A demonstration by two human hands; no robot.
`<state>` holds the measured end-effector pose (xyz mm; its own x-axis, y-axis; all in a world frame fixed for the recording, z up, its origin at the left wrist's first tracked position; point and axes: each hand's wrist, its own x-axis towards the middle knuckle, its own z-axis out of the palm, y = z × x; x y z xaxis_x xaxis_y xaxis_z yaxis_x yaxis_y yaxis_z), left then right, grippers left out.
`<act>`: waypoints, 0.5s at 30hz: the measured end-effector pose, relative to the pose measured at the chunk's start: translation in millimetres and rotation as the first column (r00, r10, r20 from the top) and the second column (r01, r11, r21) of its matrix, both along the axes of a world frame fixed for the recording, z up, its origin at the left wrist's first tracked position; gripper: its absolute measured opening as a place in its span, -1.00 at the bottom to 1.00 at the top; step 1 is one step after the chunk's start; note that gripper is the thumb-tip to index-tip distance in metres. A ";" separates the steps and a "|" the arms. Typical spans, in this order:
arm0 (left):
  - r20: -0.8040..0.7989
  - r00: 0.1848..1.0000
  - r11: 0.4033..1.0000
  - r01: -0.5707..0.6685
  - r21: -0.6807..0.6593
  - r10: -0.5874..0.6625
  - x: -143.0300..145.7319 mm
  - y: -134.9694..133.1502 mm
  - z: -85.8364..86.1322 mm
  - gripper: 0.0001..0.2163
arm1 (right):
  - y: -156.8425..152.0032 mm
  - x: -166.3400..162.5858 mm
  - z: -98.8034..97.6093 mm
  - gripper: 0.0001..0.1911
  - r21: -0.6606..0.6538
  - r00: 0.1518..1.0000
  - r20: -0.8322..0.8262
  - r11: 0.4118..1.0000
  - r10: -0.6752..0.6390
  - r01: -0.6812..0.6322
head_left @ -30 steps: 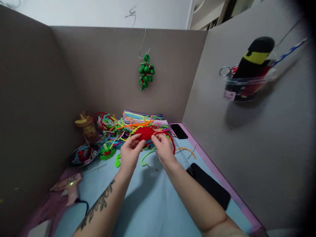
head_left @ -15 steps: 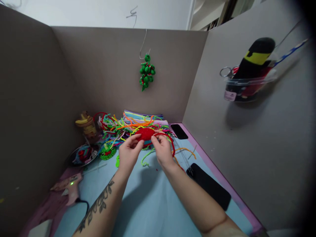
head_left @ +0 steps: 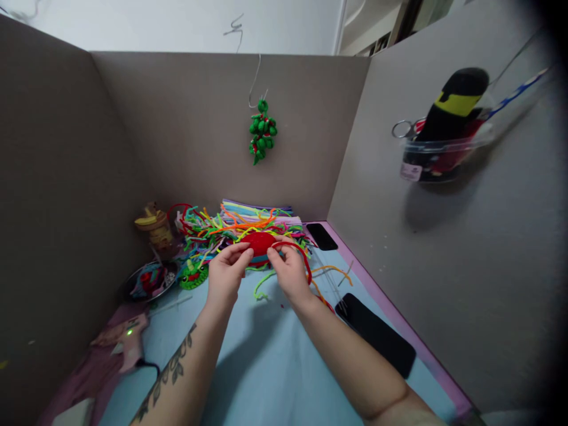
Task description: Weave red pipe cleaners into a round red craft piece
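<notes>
A red oval piece, seemingly made of fuzzy pipe cleaner [head_left: 260,242], is held up between my two hands above the blue table cover. My left hand [head_left: 227,269] pinches its left end between thumb and fingers. At its right end, my right hand [head_left: 287,266] grips it the same way. From the right side a red pipe cleaner strand [head_left: 306,260] loops over my right hand and down. Behind the piece lies a heap of many-coloured pipe cleaners [head_left: 213,228]. A green figure with a red mouth [head_left: 193,276] sits left of my left hand.
On the left are a pink glue gun [head_left: 131,343] with a lit green light and a bowl of bits [head_left: 148,281]. A black phone [head_left: 322,236] and a larger black slab [head_left: 377,334] lie right. A tool cup [head_left: 430,160] hangs on the right panel; a green ornament [head_left: 263,133] hangs behind.
My left hand has shifted slightly left and down along with the red piece, whose face is turned a little more toward me. Both hands keep their hold; the view has moved slightly.
</notes>
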<state>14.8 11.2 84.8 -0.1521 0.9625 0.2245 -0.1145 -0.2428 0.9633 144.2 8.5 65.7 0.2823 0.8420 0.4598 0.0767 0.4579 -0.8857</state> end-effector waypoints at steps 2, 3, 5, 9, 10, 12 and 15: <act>-0.007 0.999 0.999 0.044 0.010 -0.043 -1.3 -0.3 1.6 -0.70 | 1.7 0.8 -1.4 -0.82 0.008 1.000 -0.026 1.000 -0.002 0.003; -0.023 0.997 0.997 0.073 0.015 -0.072 -2.0 -0.9 2.5 -0.69 | 3.0 1.5 -2.4 -0.81 0.010 0.999 -0.045 1.000 -0.007 0.007; -0.074 0.990 0.992 0.125 0.025 -0.123 -2.8 -2.4 3.8 -0.66 | 5.8 2.6 -4.6 -0.80 -0.005 0.997 -0.082 1.000 -0.013 0.013; -0.206 0.976 0.993 0.088 0.084 -0.069 -2.8 -5.2 2.5 -0.69 | 9.5 2.5 -7.9 -0.76 -0.092 0.991 -0.131 0.995 0.016 -0.029; -0.234 0.972 0.992 0.056 0.111 -0.028 -3.0 -5.3 1.7 -0.71 | 9.7 2.4 -7.8 -0.75 -0.113 0.989 -0.143 0.992 0.041 -0.058; -0.274 0.960 0.984 -0.016 0.176 0.065 -5.0 -4.5 0.4 -0.74 | 8.7 3.7 -5.3 -0.73 -0.167 0.976 -0.172 0.973 0.132 -0.161; -0.300 0.933 0.956 -0.118 0.269 0.200 -12.3 -1.6 0.8 -0.75 | 1.3 12.3 6.1 -0.65 -0.252 0.919 -0.191 0.888 0.345 -0.385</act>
<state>2.6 9.7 85.6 -0.1795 0.8411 0.5103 0.2498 -0.4628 0.8506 156.5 9.8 71.9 -0.0272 0.9851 0.1698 -0.1787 0.1623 -0.9704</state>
